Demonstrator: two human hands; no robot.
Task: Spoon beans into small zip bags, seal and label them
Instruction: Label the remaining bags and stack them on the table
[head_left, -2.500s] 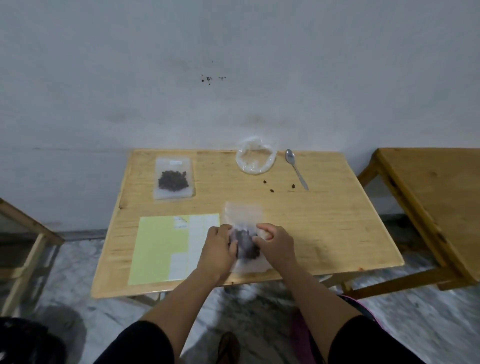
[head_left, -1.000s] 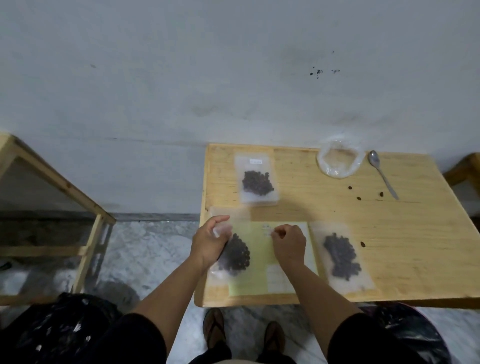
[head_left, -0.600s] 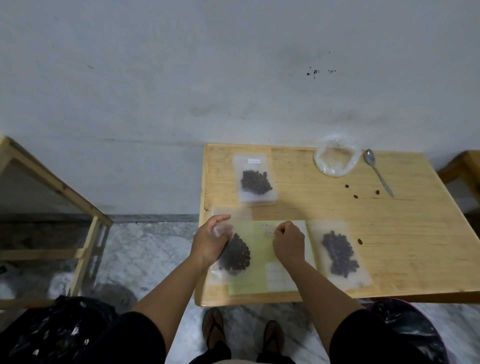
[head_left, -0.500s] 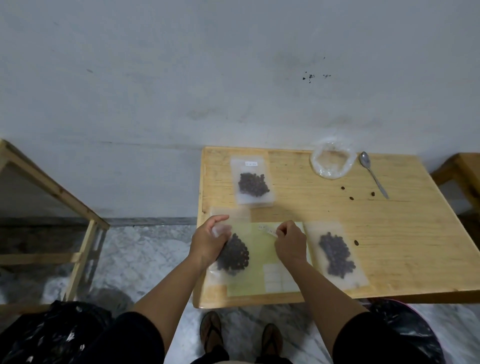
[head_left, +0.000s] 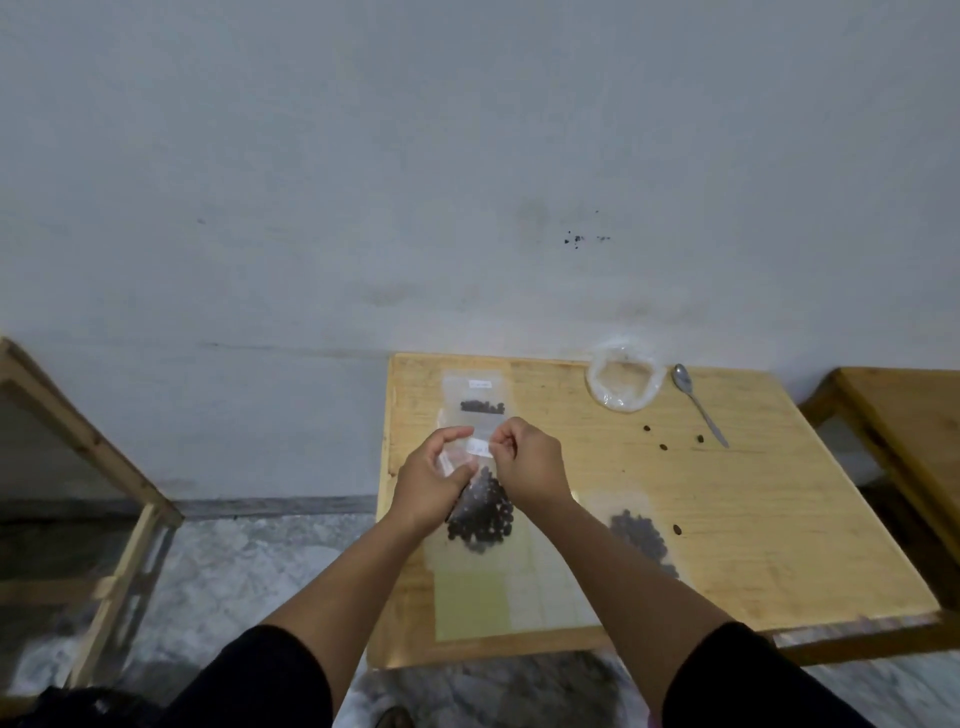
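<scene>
My left hand (head_left: 431, 478) holds up a small clear zip bag of dark beans (head_left: 480, 514) above the wooden table (head_left: 737, 519). My right hand (head_left: 530, 465) pinches a small white label (head_left: 479, 448) against the bag's upper part. A second bean bag (head_left: 641, 535) lies flat to the right of my right forearm. A third bean bag with a white label (head_left: 480, 400) lies at the back of the table. The yellow-green label sheet (head_left: 483, 603) lies at the table's front edge, below the held bag.
A rolled-down clear plastic bag (head_left: 625, 382) sits at the back right, with a metal spoon (head_left: 698, 402) beside it. A few loose beans (head_left: 664, 446) lie scattered nearby. Wooden furniture stands at the left (head_left: 78, 447) and right (head_left: 904, 415).
My left hand has lifted the bean bag off the label sheet. My right hand has peeled a label from the sheet and brought it up to the bag's top.
</scene>
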